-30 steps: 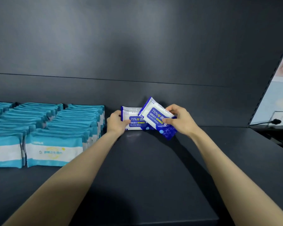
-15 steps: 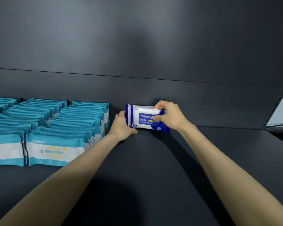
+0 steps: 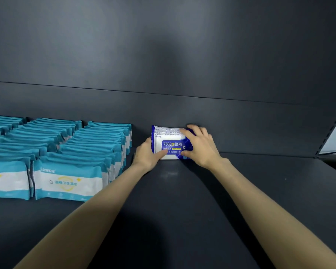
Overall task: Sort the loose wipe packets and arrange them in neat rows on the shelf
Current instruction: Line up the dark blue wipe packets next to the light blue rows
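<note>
The blue wipe packets [image 3: 168, 140] stand at the shelf's [image 3: 182, 200] back edge, against the back panel [image 3: 182, 117]. The left hand [image 3: 146, 152] grips their left end and the right hand [image 3: 201, 146] their right end. Teal packet rows [image 3: 76, 148] sit near on the left, with open shelf toward the right and front edges.

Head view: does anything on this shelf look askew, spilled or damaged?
Nothing stands out. The blue packets stand upright and squared near the back panel, held between the left hand and right hand; the teal packets beside them sit in even rows.
</note>
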Motion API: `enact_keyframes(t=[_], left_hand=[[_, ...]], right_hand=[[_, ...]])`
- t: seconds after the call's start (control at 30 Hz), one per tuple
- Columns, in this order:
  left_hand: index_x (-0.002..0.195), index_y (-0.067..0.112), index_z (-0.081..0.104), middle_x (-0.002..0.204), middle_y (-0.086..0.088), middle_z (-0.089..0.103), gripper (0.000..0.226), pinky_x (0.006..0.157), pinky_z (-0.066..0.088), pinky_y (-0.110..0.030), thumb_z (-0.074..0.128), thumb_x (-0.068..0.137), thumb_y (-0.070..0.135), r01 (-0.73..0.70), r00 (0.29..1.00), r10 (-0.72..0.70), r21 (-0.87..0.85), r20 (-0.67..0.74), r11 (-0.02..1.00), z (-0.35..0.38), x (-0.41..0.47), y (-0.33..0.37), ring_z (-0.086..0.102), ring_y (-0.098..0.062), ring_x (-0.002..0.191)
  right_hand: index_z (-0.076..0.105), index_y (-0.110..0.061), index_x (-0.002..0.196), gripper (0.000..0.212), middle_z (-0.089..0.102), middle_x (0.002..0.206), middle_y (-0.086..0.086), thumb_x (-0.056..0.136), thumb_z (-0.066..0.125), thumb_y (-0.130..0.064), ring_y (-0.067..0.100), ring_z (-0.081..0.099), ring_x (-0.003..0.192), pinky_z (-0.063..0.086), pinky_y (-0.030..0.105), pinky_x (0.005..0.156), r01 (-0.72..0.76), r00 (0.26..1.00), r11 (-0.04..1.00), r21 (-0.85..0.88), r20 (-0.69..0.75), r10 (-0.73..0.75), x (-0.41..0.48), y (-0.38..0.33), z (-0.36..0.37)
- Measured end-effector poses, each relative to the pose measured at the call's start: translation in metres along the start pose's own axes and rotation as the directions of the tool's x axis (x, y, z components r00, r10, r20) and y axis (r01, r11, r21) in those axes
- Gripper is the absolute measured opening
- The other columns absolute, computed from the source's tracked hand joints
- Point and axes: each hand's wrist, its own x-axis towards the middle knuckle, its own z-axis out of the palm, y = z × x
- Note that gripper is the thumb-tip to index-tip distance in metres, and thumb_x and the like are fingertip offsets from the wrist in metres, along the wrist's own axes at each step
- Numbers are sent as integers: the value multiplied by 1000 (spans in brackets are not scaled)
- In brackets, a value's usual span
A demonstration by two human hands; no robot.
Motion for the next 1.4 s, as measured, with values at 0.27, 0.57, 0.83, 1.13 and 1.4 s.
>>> enact_keyframes(t=[0.27,0.57,0.83,1.13,1.4], left_hand=[[134,14,47,125,-8,62,62,91,45,-32,76,79,16,-16,1000,15,64,20,998,-3,0,1,58,-25,111],[129,13,46,126,-9,56,56,99,43,-42,72,81,25,80,992,-94,146,88,986,-1,8,1,54,-27,115],[129,13,46,127,-8,57,45,100,43,-45,59,91,34,89,990,-102,138,94,986,-3,9,2,55,-27,114],[138,9,38,133,-17,47,61,102,39,-48,64,87,28,80,996,-84,152,23,985,-8,1,14,46,-35,123],[150,14,19,150,-11,30,73,110,26,-42,58,91,30,-131,983,165,315,-83,940,-29,-38,57,25,-30,137]], right_hand=[[27,-23,148,79,27,150,1,83,70,-35,21,22,135,23,32,108,14,1000,999,-41,-15,-15,2,0,2],[25,-23,148,70,19,152,8,90,60,-38,26,17,137,20,37,111,-2,1000,994,-114,-8,1,3,-4,-1],[19,-27,151,57,7,156,11,100,41,-38,30,11,140,16,42,112,-87,996,985,-150,-13,86,0,-10,-1],[24,-23,149,60,13,154,11,96,49,-38,31,17,139,19,43,112,-167,986,980,-106,4,168,-3,-19,-16],[33,-16,145,57,22,153,10,94,55,-30,30,23,137,29,42,108,-189,976,982,-14,-114,186,-34,-20,-70]])
